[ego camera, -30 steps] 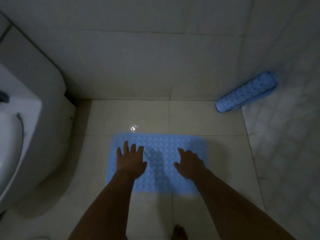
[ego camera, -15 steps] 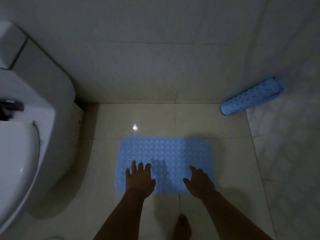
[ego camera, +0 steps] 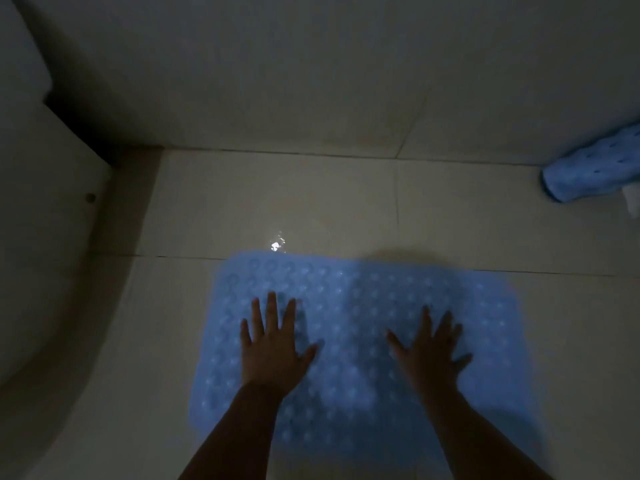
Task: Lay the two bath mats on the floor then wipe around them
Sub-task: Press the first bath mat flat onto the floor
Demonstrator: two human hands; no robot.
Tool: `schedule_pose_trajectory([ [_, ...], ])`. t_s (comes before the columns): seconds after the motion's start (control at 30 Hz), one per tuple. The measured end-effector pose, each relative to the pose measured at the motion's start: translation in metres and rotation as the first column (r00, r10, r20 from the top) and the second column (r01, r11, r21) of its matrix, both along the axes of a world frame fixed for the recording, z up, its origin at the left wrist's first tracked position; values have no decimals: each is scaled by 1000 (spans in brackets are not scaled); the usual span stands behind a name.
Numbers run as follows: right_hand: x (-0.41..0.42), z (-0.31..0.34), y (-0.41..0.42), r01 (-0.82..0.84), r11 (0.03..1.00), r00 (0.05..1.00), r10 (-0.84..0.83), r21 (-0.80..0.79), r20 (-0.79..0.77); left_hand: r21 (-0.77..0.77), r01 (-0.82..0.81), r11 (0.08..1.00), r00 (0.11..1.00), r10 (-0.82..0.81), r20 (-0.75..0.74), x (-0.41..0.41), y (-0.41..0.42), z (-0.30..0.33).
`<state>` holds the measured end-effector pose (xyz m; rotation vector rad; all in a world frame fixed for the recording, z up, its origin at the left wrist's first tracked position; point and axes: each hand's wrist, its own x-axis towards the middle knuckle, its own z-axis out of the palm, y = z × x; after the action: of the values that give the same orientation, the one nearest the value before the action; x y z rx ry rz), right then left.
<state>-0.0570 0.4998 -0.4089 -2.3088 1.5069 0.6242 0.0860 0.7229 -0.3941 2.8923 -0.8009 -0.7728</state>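
Head view showed our left hand (ego camera: 272,344) and right hand (ego camera: 431,351), fingers spread, pressed flat on the unrolled blue mat (ego camera: 363,306) on the floor (ego camera: 311,209); the rolled mat (ego camera: 588,171) lay far right.

The floor (ego camera: 346,209) was laid in large pale tiles with thin dark grout lines. A small bright wet glint (ego camera: 276,244) lay on one tile near the middle of the floor. The wall (ego camera: 311,71) rose from the far edge of the floor, also in large pale tiles. A white toilet base (ego camera: 45,237) stood at the left edge of the floor, close to the wall, with a small round fixing cap (ego camera: 90,197) on its side. The scene was dim.
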Motion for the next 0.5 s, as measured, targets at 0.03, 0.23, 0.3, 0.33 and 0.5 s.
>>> schedule_pose_trajectory([
  [0.03,5,-22,-4,16,999,999,-14,-48,32,-47,13,999,998,-9,67,8,2,-23],
  [0.23,36,-105,4,118,970,979,-79,-211,187,-76,92,993,977,-75,202,52,0,-103],
  [0.3,38,-112,5,128,957,974,-73,-260,214,-78,86,993,975,-68,213,56,-2,-112],
  [0.33,40,-113,3,125,953,972,-63,-277,225,-83,83,993,972,-62,227,57,-3,-115],
  [0.5,66,-111,-17,93,967,982,-50,-237,184,-95,39,995,967,-13,254,70,-12,-117],
])
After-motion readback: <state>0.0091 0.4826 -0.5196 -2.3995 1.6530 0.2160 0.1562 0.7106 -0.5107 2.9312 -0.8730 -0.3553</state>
